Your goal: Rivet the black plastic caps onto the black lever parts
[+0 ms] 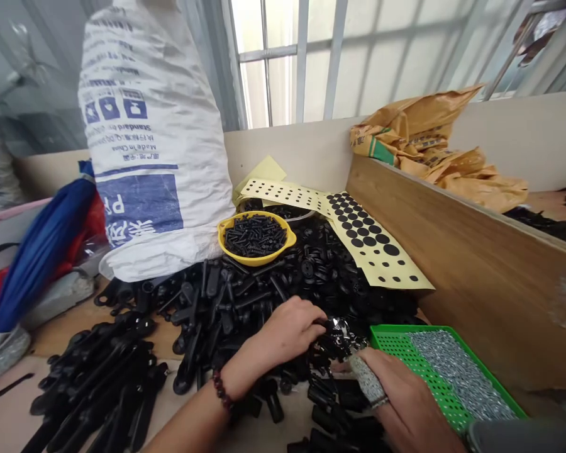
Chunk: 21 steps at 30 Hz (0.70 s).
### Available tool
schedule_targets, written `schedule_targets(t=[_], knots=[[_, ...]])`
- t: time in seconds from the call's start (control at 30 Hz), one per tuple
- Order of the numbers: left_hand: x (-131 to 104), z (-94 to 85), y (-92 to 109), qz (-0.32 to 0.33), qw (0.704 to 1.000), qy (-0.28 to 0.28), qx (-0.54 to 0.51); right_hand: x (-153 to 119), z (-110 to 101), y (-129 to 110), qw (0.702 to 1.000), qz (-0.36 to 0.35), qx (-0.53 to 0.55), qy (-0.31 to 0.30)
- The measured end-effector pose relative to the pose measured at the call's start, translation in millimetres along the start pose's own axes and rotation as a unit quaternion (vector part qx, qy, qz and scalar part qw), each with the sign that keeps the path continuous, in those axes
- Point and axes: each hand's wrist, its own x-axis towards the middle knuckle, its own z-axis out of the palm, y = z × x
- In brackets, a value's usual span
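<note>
Far left, a blue umbrella [42, 245] leans; below it, long black plastic parts [104, 384] fill the lower left. The white woven sack [155, 132] towers upper left, a yellow basket [257, 260] of black screws at centre. Here's the left hand [287, 327], fingers curled, thumb near forefinger, at the glossy black pieces [339, 333] right of centre; whether it's gripping, I can't tell. The right hand [400, 390], lower right, bends beside them, grip hidden, just left of the green tray [396, 352]!
</note>
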Motion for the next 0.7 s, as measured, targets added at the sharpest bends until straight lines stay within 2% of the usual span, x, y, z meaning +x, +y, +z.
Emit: schedule_targets(t=[0.03,0.1,0.23,0.3,0.37,0.43,0.47,0.5,0.53,0.6,0.63,0.7], knots=[[6.9,2.4,-4.9,0.005,0.997,-0.004,0.080,0.4,-0.2,-0.6,1.000,-0.006,-0.006,-0.004],[19.5,10.2,-12.0,0.012,0.989,-0.015,0.146,1.4,-0.2,-2.4,1.000,-0.014,-0.004,-0.010],[34.1,23.8,-17.7,0.008,0.988,-0.022,0.152,1.3,1.1,-4.2,0.999,-0.019,0.018,-0.026],[35.6,20.9,-18.3,-0.001,0.990,-0.020,0.138,-0.7,1.7,-3.8,0.999,-0.008,0.040,-0.022],[32.6,10.7,-17.4,-0.007,0.992,-0.014,0.123,-3.2,0.9,-3.2,0.997,0.006,0.072,-0.009],[24.5,-1.9,-14.2,-0.020,0.998,0.003,0.057,-4.6,-2.4,-3.5,0.995,0.016,0.100,0.000],[18.6,-6.8,-11.4,-0.032,0.999,0.016,-0.018,-4.5,-4.8,-4.1,0.994,0.019,0.109,-0.001],[11.6,-9.8,-7.9,-0.057,0.986,0.034,-0.150,-3.8,-7.6,-5.2,0.993,0.021,0.115,-0.006],[3.9,-10.5,-3.7,-0.083,0.950,0.044,-0.296,-2.4,-10.5,-6.6,0.993,0.022,0.117,-0.010],[-12.1,-5.1,6.1,-0.124,0.833,0.051,-0.536,1.7,-15.4,-10.2,0.994,0.014,0.107,-0.010],[-19.6,0.0,11.2,-0.135,0.782,0.050,-0.606,3.9,-17.0,-12.2,0.995,0.002,0.096,-0.001],[-32.1,11.5,20.4,-0.151,0.714,0.046,-0.682,7.2,-18.6,-15.5,0.997,-0.027,0.066,0.027]])
